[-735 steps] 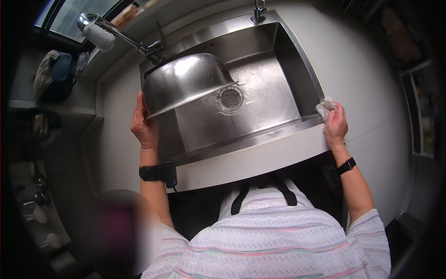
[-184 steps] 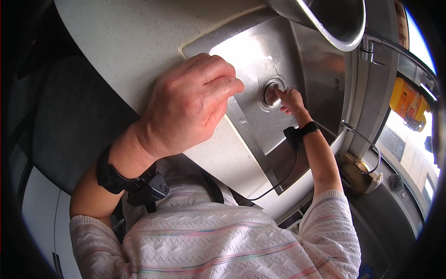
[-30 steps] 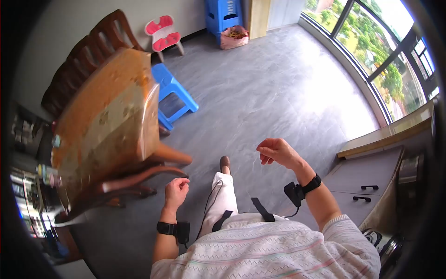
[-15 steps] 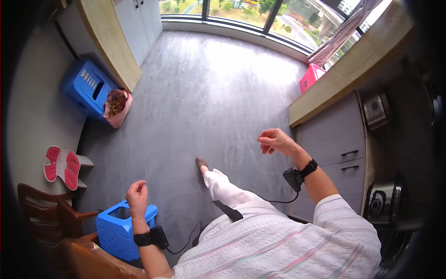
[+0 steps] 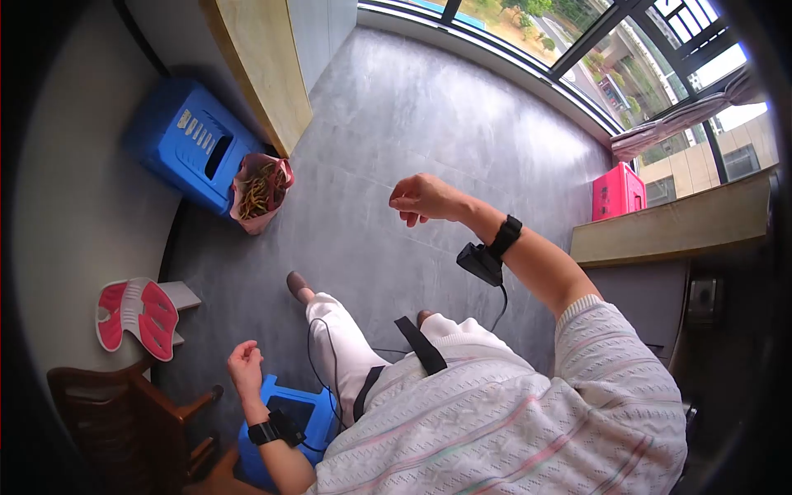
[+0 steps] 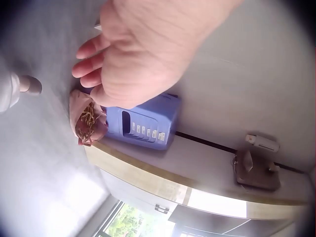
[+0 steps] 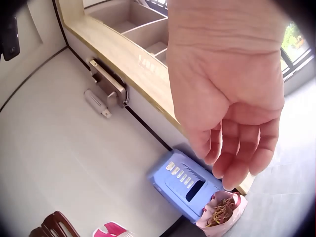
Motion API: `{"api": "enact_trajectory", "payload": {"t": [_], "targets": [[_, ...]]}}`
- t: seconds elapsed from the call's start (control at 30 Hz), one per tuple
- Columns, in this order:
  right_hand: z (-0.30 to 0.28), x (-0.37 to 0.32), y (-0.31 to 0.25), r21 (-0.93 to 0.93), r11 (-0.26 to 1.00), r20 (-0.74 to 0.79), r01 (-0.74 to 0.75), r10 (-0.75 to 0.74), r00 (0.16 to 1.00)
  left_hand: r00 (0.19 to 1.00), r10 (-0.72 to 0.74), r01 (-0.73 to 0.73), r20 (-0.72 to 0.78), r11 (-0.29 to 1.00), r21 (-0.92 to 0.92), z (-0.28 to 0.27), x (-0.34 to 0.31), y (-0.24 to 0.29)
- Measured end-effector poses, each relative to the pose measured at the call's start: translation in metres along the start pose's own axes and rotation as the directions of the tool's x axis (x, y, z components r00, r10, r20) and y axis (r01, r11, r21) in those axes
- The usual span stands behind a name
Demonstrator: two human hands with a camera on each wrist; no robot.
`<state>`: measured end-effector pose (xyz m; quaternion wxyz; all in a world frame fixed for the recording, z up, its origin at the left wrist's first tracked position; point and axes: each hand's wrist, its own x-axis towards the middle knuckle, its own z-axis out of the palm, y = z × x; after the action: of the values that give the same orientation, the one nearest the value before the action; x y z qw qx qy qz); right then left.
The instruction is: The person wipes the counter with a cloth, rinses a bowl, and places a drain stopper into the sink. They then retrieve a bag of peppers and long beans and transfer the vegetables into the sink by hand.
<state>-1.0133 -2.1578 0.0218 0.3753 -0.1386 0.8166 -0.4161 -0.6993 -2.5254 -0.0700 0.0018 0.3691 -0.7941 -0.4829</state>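
My left hand (image 5: 245, 367) hangs low at the left, fingers loosely curled around nothing. Just below it in the head view is a blue plastic stool (image 5: 285, 394). Held out in front of my body, my right hand (image 5: 427, 198) is also bare, its fingers bent and relaxed. Ahead on the left, a pink bag (image 5: 262, 221) with thin yellowish-brown, dried-looking strands (image 5: 262, 190) in its mouth leans against a blue stack of plastic stools (image 5: 191, 144). Both wrist views show this bag beyond the fingers, and neither hand touches it.
A small pink-and-white chair (image 5: 136, 318) stands by the left wall, with a brown wooden chair (image 5: 115, 412) nearer. A pale wooden partition edge (image 5: 256, 74) rises behind the stools. At right are a counter (image 5: 668, 227) and a pink box (image 5: 615, 194). Windows line the back.
Earlier my hands were at a steel sink, with a basin and a cloth, then at its drain. Since then I have walked away past the table; the bag and stools now appear nearer.
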Motion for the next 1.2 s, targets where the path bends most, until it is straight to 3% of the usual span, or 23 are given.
{"api": "enact_trajectory", "payload": {"t": [0.17, 0.23, 0.3, 0.4, 0.47, 0.57, 0.67, 0.7, 0.77, 0.83, 0.97, 1.03, 1.07, 1.1, 1.13, 1.2], "targets": [[0.031, 0.142, -0.020, 0.110, 0.975, 0.033, -0.193, 0.191, 0.981, 0.994, -0.077, 0.077, 0.081, 0.997, -0.007, -0.029, 0.160, -0.001], [0.049, 0.214, -0.016, 0.096, 0.960, 0.031, -0.265, 0.263, 0.964, 0.991, -0.047, 0.046, 0.122, 0.999, 0.008, -0.043, 0.232, -0.004], [0.062, 0.278, -0.016, 0.082, 0.936, 0.028, -0.342, 0.340, 0.940, 0.981, -0.115, 0.115, 0.156, 0.993, 0.010, -0.043, 0.290, 0.000], [0.078, 0.367, -0.005, -0.037, 0.942, -0.083, -0.333, 0.329, 0.941, 0.951, -0.246, 0.239, 0.189, 0.969, 0.059, -0.022, 0.361, -0.025], [0.093, 0.434, 0.010, -0.115, 0.939, -0.120, -0.324, 0.311, 0.943, 0.930, -0.277, 0.286, 0.242, 0.958, -0.004, -0.002, 0.401, -0.039], [0.114, 0.527, 0.029, -0.189, 0.940, -0.199, -0.283, 0.245, 0.949, 0.926, -0.319, 0.313, 0.200, 0.948, 0.061, 0.032, 0.455, -0.071], [0.132, 0.611, 0.049, -0.421, 0.870, -0.191, -0.258, 0.193, 0.963, 0.893, -0.424, 0.404, 0.152, 0.903, 0.146, 0.064, 0.507, -0.116], [0.142, 0.632, 0.055, -0.442, 0.860, -0.203, -0.254, 0.180, 0.962, 0.918, -0.380, 0.348, 0.113, 0.910, 0.226, 0.078, 0.522, -0.142], [0.160, 0.670, 0.062, -0.478, 0.842, -0.198, -0.249, 0.173, 0.965, 0.932, -0.352, 0.315, 0.080, 0.901, 0.298, 0.096, 0.544, -0.158], [0.176, 0.703, 0.066, -0.559, 0.790, -0.185, -0.251, 0.177, 0.967, 0.852, -0.519, 0.493, 0.062, 0.838, 0.233, 0.106, 0.561, -0.142], [0.207, 0.750, 0.076, -0.616, 0.734, -0.153, -0.286, 0.245, 0.957, 0.764, -0.643, 0.577, 0.064, 0.724, 0.378, 0.125, 0.600, -0.147], [0.212, 0.761, 0.077, -0.645, 0.692, -0.128, -0.324, 0.320, 0.939, 0.671, -0.731, 0.603, 0.127, 0.637, 0.481, 0.134, 0.614, -0.156], [0.214, 0.763, 0.081, -0.678, 0.644, -0.117, -0.356, 0.384, 0.916, 0.663, -0.738, 0.607, 0.127, 0.628, 0.486, 0.139, 0.617, -0.165], [0.216, 0.761, 0.086, -0.677, 0.643, -0.110, -0.358, 0.393, 0.913, 0.679, -0.725, 0.645, 0.112, 0.663, 0.379, 0.143, 0.617, -0.168], [0.216, 0.762, 0.099, -0.702, 0.625, -0.104, -0.341, 0.383, 0.918, 0.696, -0.711, 0.669, 0.100, 0.693, 0.268, 0.149, 0.619, -0.176], [0.209, 0.764, 0.114, -0.743, 0.593, -0.102, -0.310, 0.359, 0.928, 0.725, -0.682, 0.650, 0.100, 0.724, 0.231, 0.157, 0.626, -0.192]]}}
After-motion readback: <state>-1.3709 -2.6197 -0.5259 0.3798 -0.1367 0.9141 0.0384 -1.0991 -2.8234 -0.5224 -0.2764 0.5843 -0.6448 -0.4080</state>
